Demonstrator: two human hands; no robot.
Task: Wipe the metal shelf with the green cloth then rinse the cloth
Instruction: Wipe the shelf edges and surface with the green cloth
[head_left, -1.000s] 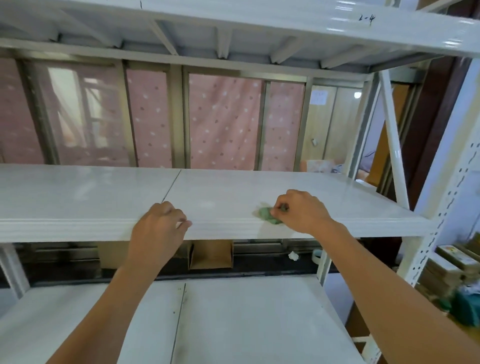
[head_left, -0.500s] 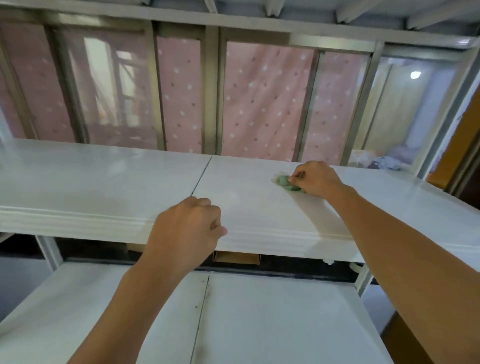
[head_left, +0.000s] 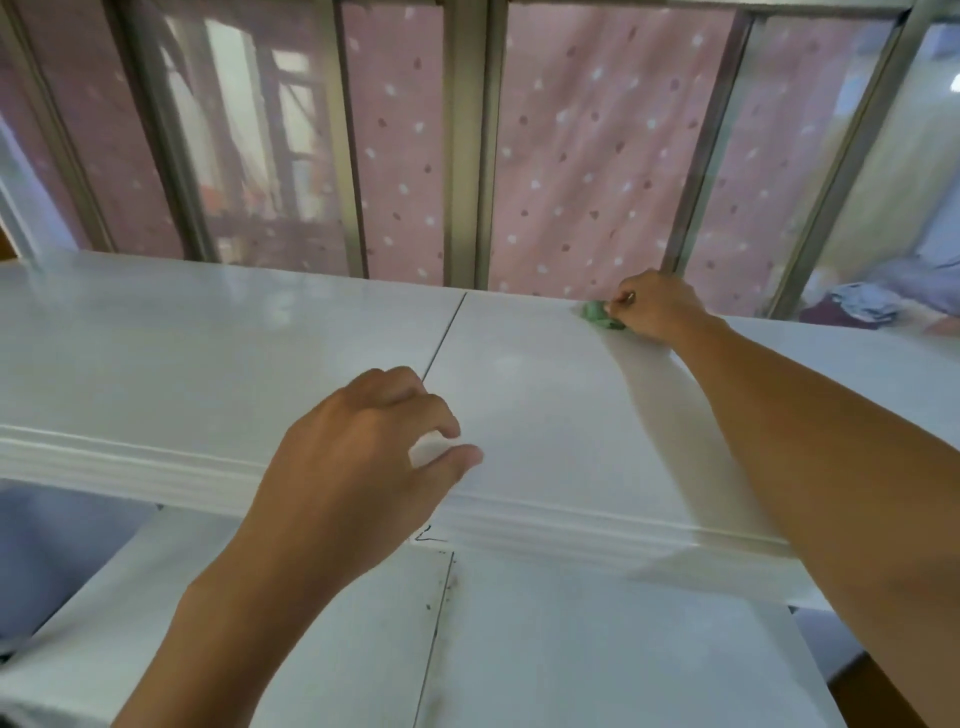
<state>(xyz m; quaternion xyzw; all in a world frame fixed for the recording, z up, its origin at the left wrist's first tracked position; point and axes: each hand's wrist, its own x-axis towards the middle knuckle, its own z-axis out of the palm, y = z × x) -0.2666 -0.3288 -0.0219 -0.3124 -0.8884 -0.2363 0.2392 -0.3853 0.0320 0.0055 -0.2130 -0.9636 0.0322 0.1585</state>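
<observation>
The white metal shelf (head_left: 208, 358) spans the view at chest height, with a seam down its middle. My right hand (head_left: 657, 309) reaches to the shelf's far edge and is shut on a bunched green cloth (head_left: 597, 314), pressing it flat on the surface. Only a small part of the cloth shows past my fingers. My left hand (head_left: 363, 467) hovers over the shelf's front lip, fingers loosely curled, thumb and forefinger slightly apart, with nothing in it.
A lower white shelf board (head_left: 571, 649) lies beneath, with a dark seam. Behind the shelf stands a metal window frame (head_left: 467, 145) with a pink dotted curtain (head_left: 587, 156). Crumpled cloth items (head_left: 862, 306) lie at the far right.
My right hand has pushed the green cloth from the shelf's front edge to its back edge. My head has moved closer and lower. My left hand has lifted off the front lip.
</observation>
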